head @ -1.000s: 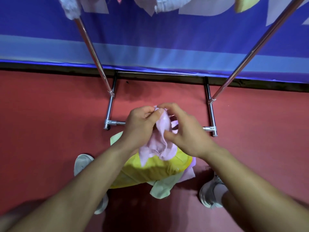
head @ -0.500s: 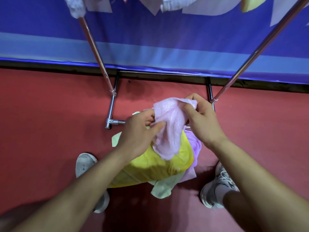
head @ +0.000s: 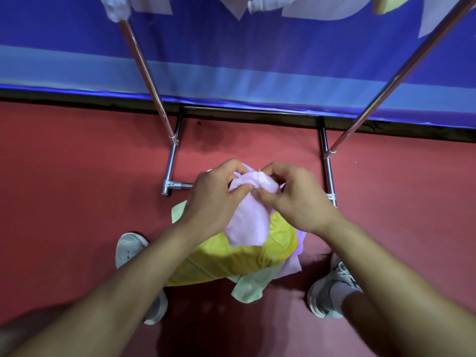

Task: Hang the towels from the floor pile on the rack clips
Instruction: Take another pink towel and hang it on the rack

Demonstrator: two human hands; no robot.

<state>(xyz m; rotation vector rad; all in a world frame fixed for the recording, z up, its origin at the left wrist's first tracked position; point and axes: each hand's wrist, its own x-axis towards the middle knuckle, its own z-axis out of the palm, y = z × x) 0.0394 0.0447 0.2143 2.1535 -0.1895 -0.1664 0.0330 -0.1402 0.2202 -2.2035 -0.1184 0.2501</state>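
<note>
Grip of left hand (head: 213, 199) and right hand (head: 298, 199) pinching pink towel (head: 248, 225), above floor pile (head: 231, 261), chrome rack (head: 172, 163) behind

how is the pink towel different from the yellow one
The pink towel is held up, pinched by the left hand and right hand; the yellow towel lies atop the pile. The pink towel hangs limp, pale; the yellow towel is mounded, bright. Both are cloth.
</note>
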